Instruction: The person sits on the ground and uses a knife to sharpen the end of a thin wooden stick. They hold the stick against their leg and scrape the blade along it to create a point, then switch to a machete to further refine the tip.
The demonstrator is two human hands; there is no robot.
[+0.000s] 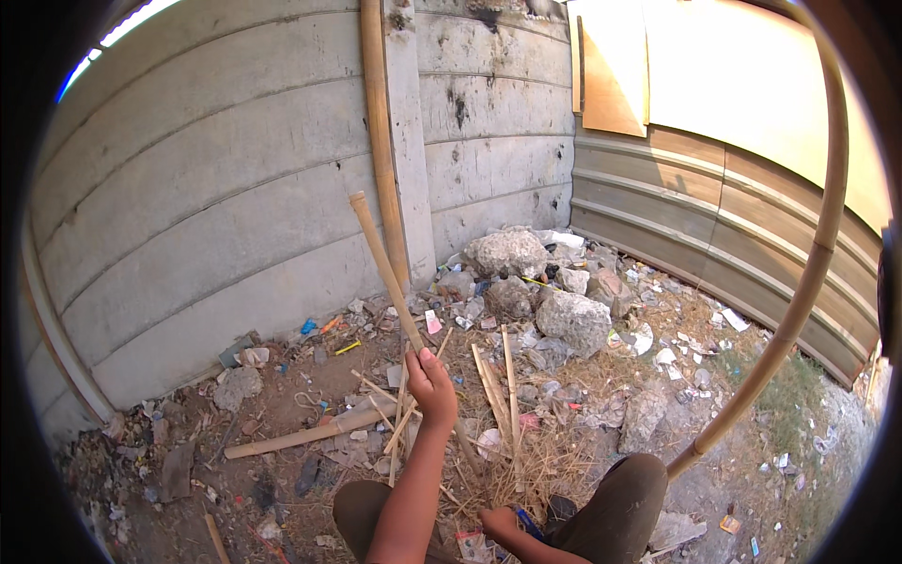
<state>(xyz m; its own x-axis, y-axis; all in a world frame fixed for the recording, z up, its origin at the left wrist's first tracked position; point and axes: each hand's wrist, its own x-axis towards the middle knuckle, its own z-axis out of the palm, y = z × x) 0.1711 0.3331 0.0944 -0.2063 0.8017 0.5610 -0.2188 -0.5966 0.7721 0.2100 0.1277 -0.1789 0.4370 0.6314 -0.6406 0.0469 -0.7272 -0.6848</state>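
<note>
A slim bamboo stick [381, 249] slants up and to the left in front of me. My left hand [432, 387] is wrapped round its middle, and its lower end comes down near the ground between my knees. Low in the view, my right hand [498, 523] is closed beside my right knee. What it grips, if anything, is hidden. Close to its wrist shows a blue object [529, 523], too covered to name. Beyond the hands lie split bamboo strips [509, 376] and pale shavings [545, 470].
A thicker bamboo piece [301, 437] lies left of my knees. A long bamboo pole [789, 324] curves up on the right. Rubble chunks [573, 320] and litter stretch to the concrete wall [225, 179]. Another bamboo pole [379, 122] stands against that wall.
</note>
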